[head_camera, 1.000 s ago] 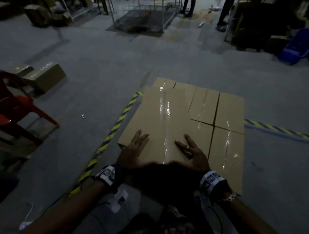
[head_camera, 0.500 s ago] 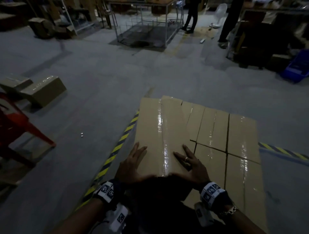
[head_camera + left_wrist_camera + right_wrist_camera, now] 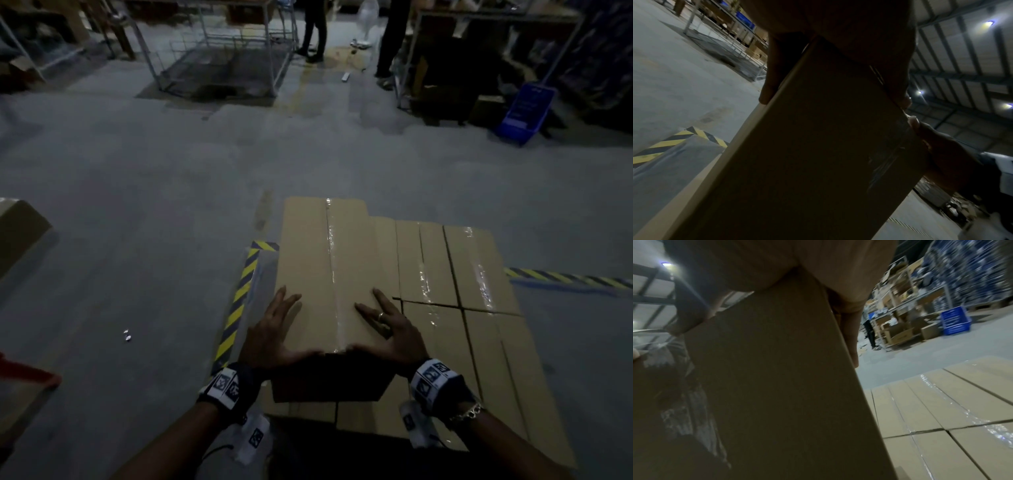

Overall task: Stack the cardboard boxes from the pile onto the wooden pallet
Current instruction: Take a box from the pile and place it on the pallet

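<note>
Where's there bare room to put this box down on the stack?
Under the held box, along the left edge of the stacked boxes beside the striped floor tape. The stack's right part is covered edge to edge. Left hand and right hand hold its near end.

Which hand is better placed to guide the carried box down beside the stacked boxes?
Right hand, probably: it grips the carried box on the side bordering the stacked boxes.

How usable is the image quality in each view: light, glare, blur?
Head: dim, corners darkened, glare on the tape of the box. Left wrist: box face nearly black, ceiling lamps flare. Right wrist: shelves blurred, stacked boxes readable.
</note>
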The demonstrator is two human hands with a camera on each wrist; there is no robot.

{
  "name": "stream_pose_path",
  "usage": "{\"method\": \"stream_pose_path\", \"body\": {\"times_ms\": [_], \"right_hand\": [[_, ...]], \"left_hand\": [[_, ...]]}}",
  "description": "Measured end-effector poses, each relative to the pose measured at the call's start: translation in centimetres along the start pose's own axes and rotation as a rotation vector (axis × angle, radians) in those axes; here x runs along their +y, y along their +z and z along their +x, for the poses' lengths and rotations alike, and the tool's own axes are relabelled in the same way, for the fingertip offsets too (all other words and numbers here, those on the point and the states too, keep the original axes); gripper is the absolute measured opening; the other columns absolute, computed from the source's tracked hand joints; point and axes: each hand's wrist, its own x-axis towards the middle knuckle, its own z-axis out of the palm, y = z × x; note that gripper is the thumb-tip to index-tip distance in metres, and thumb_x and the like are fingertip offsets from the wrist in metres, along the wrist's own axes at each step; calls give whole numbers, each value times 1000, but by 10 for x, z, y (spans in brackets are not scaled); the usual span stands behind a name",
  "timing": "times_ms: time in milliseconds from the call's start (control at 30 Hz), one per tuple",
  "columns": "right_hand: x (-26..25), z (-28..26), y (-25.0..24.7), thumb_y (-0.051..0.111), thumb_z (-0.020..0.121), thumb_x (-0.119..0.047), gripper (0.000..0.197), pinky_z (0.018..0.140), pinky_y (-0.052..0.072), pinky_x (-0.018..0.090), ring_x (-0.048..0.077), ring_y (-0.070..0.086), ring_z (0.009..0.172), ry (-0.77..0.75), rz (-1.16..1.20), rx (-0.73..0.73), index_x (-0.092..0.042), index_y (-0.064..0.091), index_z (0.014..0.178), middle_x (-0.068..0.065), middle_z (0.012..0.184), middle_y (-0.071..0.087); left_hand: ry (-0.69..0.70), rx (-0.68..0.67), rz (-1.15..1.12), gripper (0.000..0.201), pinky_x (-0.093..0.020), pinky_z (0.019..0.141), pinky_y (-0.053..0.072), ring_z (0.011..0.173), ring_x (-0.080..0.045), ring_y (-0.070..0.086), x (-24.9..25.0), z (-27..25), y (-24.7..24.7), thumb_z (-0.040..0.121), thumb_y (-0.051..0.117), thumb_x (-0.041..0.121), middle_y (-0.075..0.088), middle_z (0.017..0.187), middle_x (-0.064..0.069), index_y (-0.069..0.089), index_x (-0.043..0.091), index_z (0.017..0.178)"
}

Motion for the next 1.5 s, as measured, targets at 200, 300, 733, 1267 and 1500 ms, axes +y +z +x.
{"method": "stream_pose_path", "body": {"times_ms": [200, 300, 733, 1267, 1500], "right_hand": [[11, 32, -11, 76, 51, -86, 93, 106, 50, 40, -2, 42, 131, -17, 20, 40, -60, 49, 136, -36, 160, 12], [17, 50, -14, 78, 51, -85, 94, 103, 51, 32, 1, 46, 132, -29, 74, 49, -57, 51, 137, -35, 161, 12], [61, 153, 8, 84, 51, -77, 93, 102, 51, 25, 6, 50, 133, 110, 203, 56, -59, 50, 136, -27, 162, 20], [153, 402, 79, 81, 67, -69, 96, 108, 48, 43, 17, 32, 149, 190, 56, 73, -35, 44, 150, -15, 166, 19], [233, 441, 159, 83, 72, -55, 92, 111, 36, 65, 24, 18, 154, 207, -12, 46, -32, 43, 151, -7, 169, 11]], "left_hand": [[26, 8, -17, 110, -39, 109, 45, 151, -11, 26, -2, 43, -5, 65, 64, 89, 29, 164, 4, 41, 24, 151], [0, 24, -20, 106, -35, 105, 44, 147, -13, 32, 2, 60, -11, 62, 68, 85, 24, 165, 3, 45, 27, 147], [-9, -175, 15, 100, -40, 96, 54, 140, -20, 46, -83, 181, 22, 59, 67, 90, 20, 166, 5, 48, 35, 140], [-54, -336, -113, 106, -43, 77, 60, 123, -26, 59, -281, 379, 100, 61, 60, 93, 0, 169, 9, 43, 31, 145], [16, -392, -108, 102, -51, 91, 56, 153, -28, 19, -368, 400, 185, 75, 68, 77, -1, 169, 0, 35, 22, 154]]}}
